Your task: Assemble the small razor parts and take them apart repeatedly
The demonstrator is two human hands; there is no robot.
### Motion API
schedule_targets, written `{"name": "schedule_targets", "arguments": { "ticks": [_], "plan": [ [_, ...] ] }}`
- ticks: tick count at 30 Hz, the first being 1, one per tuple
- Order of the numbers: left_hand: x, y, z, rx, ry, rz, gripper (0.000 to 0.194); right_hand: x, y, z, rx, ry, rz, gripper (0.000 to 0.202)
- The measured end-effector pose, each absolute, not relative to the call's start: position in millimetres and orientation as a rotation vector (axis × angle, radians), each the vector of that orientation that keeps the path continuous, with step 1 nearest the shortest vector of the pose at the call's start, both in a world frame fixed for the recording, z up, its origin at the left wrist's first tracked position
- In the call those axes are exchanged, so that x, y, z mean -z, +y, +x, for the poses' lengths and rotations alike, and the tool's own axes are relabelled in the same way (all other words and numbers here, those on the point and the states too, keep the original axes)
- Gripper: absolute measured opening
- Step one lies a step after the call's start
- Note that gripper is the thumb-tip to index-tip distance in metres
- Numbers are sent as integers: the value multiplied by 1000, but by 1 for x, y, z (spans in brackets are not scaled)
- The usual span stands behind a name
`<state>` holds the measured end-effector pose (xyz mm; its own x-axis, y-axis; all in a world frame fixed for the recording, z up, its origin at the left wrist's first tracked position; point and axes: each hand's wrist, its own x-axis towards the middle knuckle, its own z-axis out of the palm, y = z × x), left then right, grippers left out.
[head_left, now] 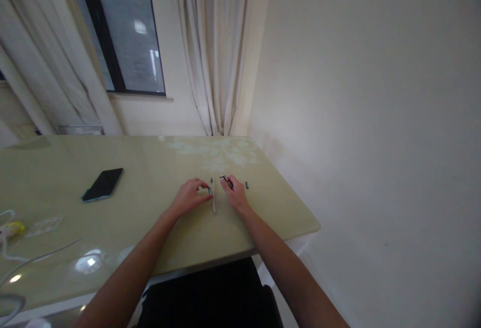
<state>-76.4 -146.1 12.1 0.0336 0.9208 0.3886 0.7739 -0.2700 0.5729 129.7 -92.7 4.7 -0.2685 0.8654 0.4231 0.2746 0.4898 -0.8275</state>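
Note:
My left hand (191, 195) is over the table with thumb and fingertips closed around a small dark piece with a light edge (209, 191). Right beside those fingertips lies a thin white strip (214, 204), pointing away from me. My right hand (236, 195) is closed on a small dark tool with a shiny metal end (227, 182); its exact kind is too small to make out. Another tiny dark piece (211, 180) lies at the strip's far end. To the right of my right hand sits a similar small dark block (247, 185).
A black flat device, like a phone or tablet (104, 184), rests on the glossy table (143, 162) to the left. White cables (37, 258), a yellow item (15, 229) and a clear plastic piece (44, 226) are at far left. A wall (338, 117) borders the right side.

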Motion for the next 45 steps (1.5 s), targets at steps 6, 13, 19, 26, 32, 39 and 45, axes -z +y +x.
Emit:
{"name": "schedule_targets", "arguments": {
  "ticks": [6, 13, 19, 26, 32, 39, 45],
  "plan": [
    [-17, -144, -67, -1265, 1739, 1889, 42, -8, -94, 129, -896, -1804, -835, 53],
    [-15, -157, -82, -1513, 1404, 1437, 57, -2, -93, 124, -1195, -1700, -691, 56],
    [-9, -166, -89, -1508, 1375, 1405, 61, -6, -102, 123, -1306, -1770, -587, 53],
    [-19, -176, -69, -1454, 1443, 1723, 45, -12, -111, 119, -1254, -1807, -599, 42],
    [-18, -182, -65, -1485, 1523, 1961, 42, -10, -113, 118, -1400, -1762, -587, 38],
    [-19, -185, -64, -1524, 1485, 2048, 40, -10, -113, 117, -1635, -1609, -560, 38],
    [-20, -185, -59, -1520, 1491, 2026, 42, -13, -113, 118, -1752, -1530, -543, 37]
  ]
}}
